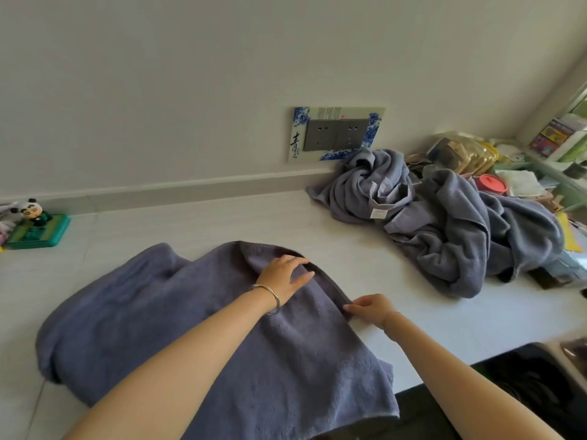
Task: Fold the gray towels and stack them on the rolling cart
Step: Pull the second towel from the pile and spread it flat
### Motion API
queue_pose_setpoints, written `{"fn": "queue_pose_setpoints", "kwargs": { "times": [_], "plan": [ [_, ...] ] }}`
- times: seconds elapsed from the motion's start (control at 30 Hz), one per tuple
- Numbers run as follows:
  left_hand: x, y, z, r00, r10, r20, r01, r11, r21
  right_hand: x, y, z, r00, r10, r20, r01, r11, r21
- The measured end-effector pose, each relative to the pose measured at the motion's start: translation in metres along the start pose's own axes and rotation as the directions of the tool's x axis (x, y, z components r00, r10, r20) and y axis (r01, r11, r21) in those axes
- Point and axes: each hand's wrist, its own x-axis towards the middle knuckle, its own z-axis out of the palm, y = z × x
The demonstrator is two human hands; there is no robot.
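A gray towel (178, 319) lies spread over the white counter (197, 223), doubled over, its near end hanging off the front edge. My left hand (284, 277) rests flat on its far right part, fingers straight, beside the folded edge. My right hand (370, 309) pinches the towel's right edge, fingers curled at the hem. A heap of crumpled gray towels (444, 223) sits at the back right, apart from both hands. The rolling cart is out of view.
A panda figurine on a green box (38, 228) stands at the far left. A wall socket with a blue-patterned frame (336, 133) is behind the heap. Cluttered packets and a red-lidded container (492, 182) fill the right end. A dark object (524, 376) lies below the counter's front edge.
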Motion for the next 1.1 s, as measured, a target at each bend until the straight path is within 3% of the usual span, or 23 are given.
{"fn": "queue_pose_setpoints", "kwargs": {
  "times": [0.07, 0.17, 0.23, 0.5, 0.6, 0.7, 0.83, 1.0, 1.1],
  "plan": [
    [0.007, 0.011, 0.006, 0.997, 0.051, 0.052, -0.052, 0.998, 0.024, 0.001, -0.006, -0.014, 0.989, -0.052, 0.138, 0.044, 0.997, 0.063],
    [0.025, 0.035, 0.008, 0.985, 0.119, 0.124, -0.127, 0.990, 0.058, 0.000, -0.022, -0.045, 0.931, -0.223, 0.288, 0.101, 0.918, 0.384],
    [0.039, 0.050, 0.004, 0.979, 0.157, 0.131, -0.168, 0.983, 0.077, -0.002, -0.034, -0.066, 0.889, -0.309, 0.339, 0.112, 0.862, 0.494],
    [0.088, 0.127, -0.026, 0.977, 0.134, 0.163, -0.067, 0.930, -0.360, 0.016, -0.050, -0.141, 0.879, -0.447, 0.166, 0.257, 0.738, 0.624],
    [0.099, 0.144, -0.034, 0.985, 0.130, 0.116, -0.054, 0.863, -0.502, 0.017, -0.047, -0.152, 0.835, -0.492, 0.247, 0.236, 0.725, 0.646],
    [0.110, 0.154, -0.039, 0.993, 0.107, 0.043, -0.064, 0.820, -0.568, 0.016, -0.036, -0.151, 0.812, -0.434, 0.390, 0.166, 0.813, 0.558],
    [0.122, 0.163, -0.047, 0.998, 0.030, -0.062, -0.061, 0.794, -0.605, 0.017, -0.027, -0.164, 0.828, -0.379, 0.413, 0.168, 0.871, 0.462],
    [0.154, 0.186, -0.053, 0.986, 0.018, -0.163, -0.123, 0.742, -0.659, -0.002, -0.042, -0.227, 0.794, -0.509, 0.332, 0.329, 0.820, 0.469],
    [0.187, 0.226, -0.051, 0.977, 0.071, -0.203, -0.191, 0.719, -0.668, -0.007, -0.050, -0.275, 0.754, -0.605, 0.257, 0.381, 0.720, 0.579]
  ]
}}
